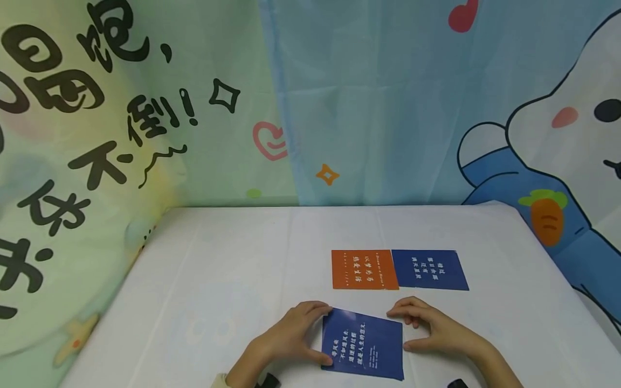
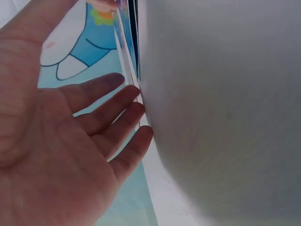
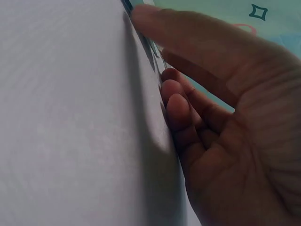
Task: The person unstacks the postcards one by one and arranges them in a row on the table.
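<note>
**Head view: two hands at the edges of a blue card**

Head view shows a blue card [image 1: 364, 345] lying slightly tilted on the white table [image 1: 218, 291], near its front edge. The left hand [image 1: 291, 337] touches the card's left edge with relaxed, nearly straight fingers and thumb. The right hand [image 1: 432, 328] rests at the card's right edge, thumb spread, fingers loosely bent on the cloth; neither hand clasps the card.

Behind it, well apart, an orange card [image 1: 364, 269] and a second blue card [image 1: 429, 269] lie side by side, edges touching. A cartoon backdrop [image 1: 145, 108] with a rabbit hangs behind the table.

Both wrist views show open palms close against the white surface; the card appears only as a thin blurred edge. Print on the cards is too small to read.
</note>
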Demonstrator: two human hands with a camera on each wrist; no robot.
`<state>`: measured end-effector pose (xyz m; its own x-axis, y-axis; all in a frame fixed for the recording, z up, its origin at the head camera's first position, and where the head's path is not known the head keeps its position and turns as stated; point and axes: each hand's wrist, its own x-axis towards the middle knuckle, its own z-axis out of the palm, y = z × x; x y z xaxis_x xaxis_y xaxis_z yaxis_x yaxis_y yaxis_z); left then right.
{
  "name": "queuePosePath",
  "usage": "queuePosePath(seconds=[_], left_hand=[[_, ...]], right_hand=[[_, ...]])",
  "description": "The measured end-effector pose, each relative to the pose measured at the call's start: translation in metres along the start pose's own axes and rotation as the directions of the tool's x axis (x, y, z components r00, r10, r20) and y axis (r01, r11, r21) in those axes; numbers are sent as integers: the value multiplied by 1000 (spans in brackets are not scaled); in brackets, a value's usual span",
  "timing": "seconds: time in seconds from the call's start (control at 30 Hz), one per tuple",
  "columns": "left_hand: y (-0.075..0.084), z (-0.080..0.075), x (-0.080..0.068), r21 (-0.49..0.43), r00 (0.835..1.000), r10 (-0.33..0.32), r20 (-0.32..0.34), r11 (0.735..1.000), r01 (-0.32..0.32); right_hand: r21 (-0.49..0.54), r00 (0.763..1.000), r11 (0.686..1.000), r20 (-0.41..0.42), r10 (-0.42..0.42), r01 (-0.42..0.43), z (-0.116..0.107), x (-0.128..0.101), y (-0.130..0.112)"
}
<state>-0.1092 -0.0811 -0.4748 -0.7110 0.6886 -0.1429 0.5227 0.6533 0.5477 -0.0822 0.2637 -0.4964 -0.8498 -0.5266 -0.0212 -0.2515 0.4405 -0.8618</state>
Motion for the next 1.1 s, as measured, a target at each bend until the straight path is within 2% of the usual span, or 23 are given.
queuePosePath(seconds=[0.27, 0.4, 0.57, 0.8, 1.1], left_hand=[[-4, 5, -3, 82, 996, 44, -73, 996, -38], [-7, 6, -1, 50, 996, 20, -92, 999, -15], [-10, 7, -1, -20, 994, -41, -98, 999, 39], [-11, 6, -1, -32, 991, -21, -130, 999, 17], [-11, 6, 0, -27, 994, -33, -108, 999, 31]], right_hand=[[-20, 998, 999, -20, -51, 51, 2, 2, 1], [-40, 996, 997, -51, -66, 64, 4, 2, 0], [-46, 993, 995, -72, -94, 91, 6, 4, -1], [-72, 989, 991, -91, -119, 112, 8, 7, -1], [-54, 991, 995, -92, -94, 89, 10, 7, -1]])
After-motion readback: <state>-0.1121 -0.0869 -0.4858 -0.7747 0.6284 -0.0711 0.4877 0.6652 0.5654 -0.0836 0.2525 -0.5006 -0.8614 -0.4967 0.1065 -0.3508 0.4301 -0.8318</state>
